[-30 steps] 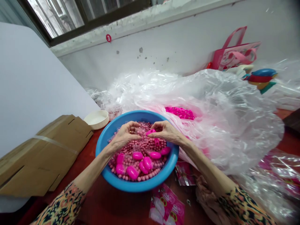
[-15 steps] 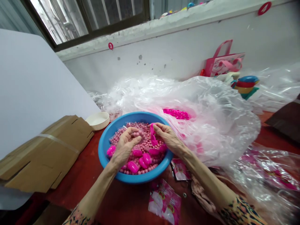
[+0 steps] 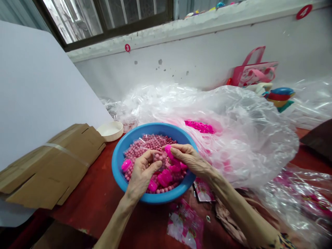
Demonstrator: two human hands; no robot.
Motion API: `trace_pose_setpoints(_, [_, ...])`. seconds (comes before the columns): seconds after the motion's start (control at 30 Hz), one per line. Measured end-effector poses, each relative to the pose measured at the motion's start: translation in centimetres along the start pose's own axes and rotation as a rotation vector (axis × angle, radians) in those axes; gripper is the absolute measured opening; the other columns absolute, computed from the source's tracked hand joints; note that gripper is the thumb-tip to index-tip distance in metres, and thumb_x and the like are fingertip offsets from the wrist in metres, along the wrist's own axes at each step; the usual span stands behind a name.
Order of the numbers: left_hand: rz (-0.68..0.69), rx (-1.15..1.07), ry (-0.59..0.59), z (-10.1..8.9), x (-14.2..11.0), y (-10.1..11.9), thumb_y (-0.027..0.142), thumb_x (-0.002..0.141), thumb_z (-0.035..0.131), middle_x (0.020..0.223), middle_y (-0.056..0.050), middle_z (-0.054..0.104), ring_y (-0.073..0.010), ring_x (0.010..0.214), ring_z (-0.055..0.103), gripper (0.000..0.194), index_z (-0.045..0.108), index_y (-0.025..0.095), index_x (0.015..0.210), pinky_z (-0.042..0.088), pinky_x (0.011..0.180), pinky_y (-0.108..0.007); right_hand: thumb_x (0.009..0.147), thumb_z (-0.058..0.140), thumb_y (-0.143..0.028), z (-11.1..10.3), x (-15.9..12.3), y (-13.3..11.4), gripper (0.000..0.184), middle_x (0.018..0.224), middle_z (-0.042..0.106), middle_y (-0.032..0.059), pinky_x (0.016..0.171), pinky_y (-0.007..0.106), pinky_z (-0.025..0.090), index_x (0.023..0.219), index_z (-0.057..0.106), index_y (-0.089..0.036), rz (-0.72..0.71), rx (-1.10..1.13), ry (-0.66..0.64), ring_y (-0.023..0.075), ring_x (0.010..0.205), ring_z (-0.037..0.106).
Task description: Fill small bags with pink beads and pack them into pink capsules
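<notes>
A blue plastic basin (image 3: 117,166) sits on the table, filled with small pink beads (image 3: 147,143) and several hot-pink plastic capsules (image 3: 165,178). Both hands work above it. My left hand (image 3: 142,171) pinches a small transparent plastic bag (image 3: 158,157), which looks partly filled with beads. My right hand (image 3: 188,159) holds a hot-pink capsule piece (image 3: 168,151) between its fingertips, close to the bag. The hands hide part of the basin's contents.
The basin stands on a red tabletop (image 3: 88,204), with flattened cardboard (image 3: 49,166) and a white lid (image 3: 110,131) to its left. Bulky transparent plastic sheeting (image 3: 233,138) holds hot-pink pieces (image 3: 199,127) behind it. Printed pink packets (image 3: 184,224) lie in front.
My left hand has turned and moved lower over the basin, drawing the bag closer to my right hand. The capsules in the basin lie differently, and the view has shifted slightly.
</notes>
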State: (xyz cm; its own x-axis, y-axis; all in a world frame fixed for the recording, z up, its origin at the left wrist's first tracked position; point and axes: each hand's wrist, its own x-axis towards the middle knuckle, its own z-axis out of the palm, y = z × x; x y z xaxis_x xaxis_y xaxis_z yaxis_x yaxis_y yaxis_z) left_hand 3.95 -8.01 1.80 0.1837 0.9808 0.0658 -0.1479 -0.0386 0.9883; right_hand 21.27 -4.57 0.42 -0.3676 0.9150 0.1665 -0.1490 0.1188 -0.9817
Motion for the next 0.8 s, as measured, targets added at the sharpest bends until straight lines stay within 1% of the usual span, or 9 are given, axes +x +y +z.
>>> trace_pose_setpoints(0.1, [-0.008,-0.041,-0.005,-0.1,-0.4,-0.6,0.019,0.075,0.069,0.082,0.001,0.066,-0.0125,0.076,0.061,0.018,0.067,0.018,0.093,0.052,0.069,-0.022,0.078,0.064,-0.048,0.6,-0.2,-1.0,0.031,0.060,0.038,-0.0050,0.052,0.024,0.026,0.068,0.064,-0.018,-0.070,-0.106,-0.006,0.0089,0.055,0.031])
trace_pose_setpoints(0.23, [-0.015,-0.114,0.003,-0.4,-0.8,-1.3,0.017,0.075,0.069,0.081,0.000,0.069,-0.0125,0.075,0.063,0.019,0.068,0.018,0.094,0.053,0.070,-0.022,0.081,0.062,-0.043,1.1,-0.4,-1.6,0.027,0.066,0.044,-0.0027,0.059,0.026,0.032,0.069,0.066,-0.019,-0.124,-0.207,0.004,0.0113,0.062,0.037])
trace_pose_setpoints(0.33, [-0.008,-0.170,0.024,-0.5,-1.0,-1.5,0.017,0.075,0.069,0.081,0.001,0.070,-0.0110,0.074,0.064,0.017,0.068,0.019,0.092,0.054,0.070,-0.020,0.083,0.060,-0.043,1.3,-0.4,-1.4,0.025,0.067,0.047,-0.0023,0.054,0.024,0.033,0.081,0.066,-0.018,-0.087,-0.205,0.015,0.0105,0.060,0.038])
trace_pose_setpoints(0.43, [-0.007,-0.200,0.033,-0.5,-1.0,-1.5,0.016,0.076,0.069,0.081,0.002,0.070,-0.0105,0.073,0.065,0.016,0.068,0.020,0.092,0.054,0.069,-0.020,0.080,0.063,-0.043,1.5,-0.4,-1.3,0.027,0.073,0.055,-0.0005,0.052,0.022,0.035,0.086,0.064,-0.017,-0.036,-0.153,0.023,0.0100,0.063,0.044])
trace_pose_setpoints(0.53, [-0.004,-0.207,0.040,-0.5,-1.0,-1.5,0.016,0.077,0.068,0.080,0.002,0.068,-0.0105,0.074,0.064,0.015,0.069,0.019,0.091,0.054,0.067,-0.019,0.076,0.068,-0.041,1.6,-0.4,-1.5,0.027,0.071,0.057,-0.0010,0.048,0.020,0.035,0.083,0.063,-0.016,0.023,-0.094,0.001,0.0080,0.057,0.045])
trace_pose_setpoints(0.6, [-0.002,-0.208,0.040,-0.6,-1.1,-1.4,0.016,0.077,0.069,0.080,0.002,0.068,-0.0100,0.074,0.063,0.015,0.069,0.019,0.091,0.053,0.066,-0.018,0.075,0.068,-0.040,1.6,-0.3,-1.7,0.026,0.067,0.056,-0.0022,0.045,0.019,0.035,0.082,0.060,-0.016,0.062,-0.063,-0.009,0.0070,0.052,0.045])
trace_pose_setpoints(0.7, [-0.001,-0.203,0.021,-0.6,-1.2,-1.4,0.014,0.078,0.068,0.080,0.002,0.068,-0.0092,0.075,0.062,0.016,0.070,0.019,0.092,0.052,0.066,-0.016,0.076,0.068,-0.039,1.6,-0.4,-1.8,0.026,0.066,0.057,-0.0027,0.045,0.019,0.036,0.079,0.057,-0.016,0.088,-0.037,0.008,0.0071,0.052,0.047])
trace_pose_setpoints(0.73, [-0.001,-0.202,0.013,-0.6,-1.3,-1.4,0.013,0.078,0.068,0.080,0.002,0.069,-0.0090,0.076,0.062,0.016,0.071,0.020,0.092,0.051,0.067,-0.015,0.075,0.068,-0.039,1.6,-0.4,-1.8,0.025,0.066,0.057,-0.0028,0.046,0.019,0.036,0.078,0.056,-0.017,0.086,-0.034,0.021,0.0073,0.053,0.048])
trace_pose_setpoints(0.8, [-0.002,-0.199,0.000,-0.6,-1.3,-1.4,0.012,0.078,0.067,0.080,0.002,0.069,-0.0083,0.076,0.062,0.016,0.071,0.020,0.092,0.050,0.067,-0.013,0.073,0.070,-0.036,1.7,-0.4,-1.8,0.024,0.065,0.056,-0.0032,0.049,0.020,0.038,0.073,0.055,-0.017,0.019,-0.085,0.067,0.0082,0.055,0.049])
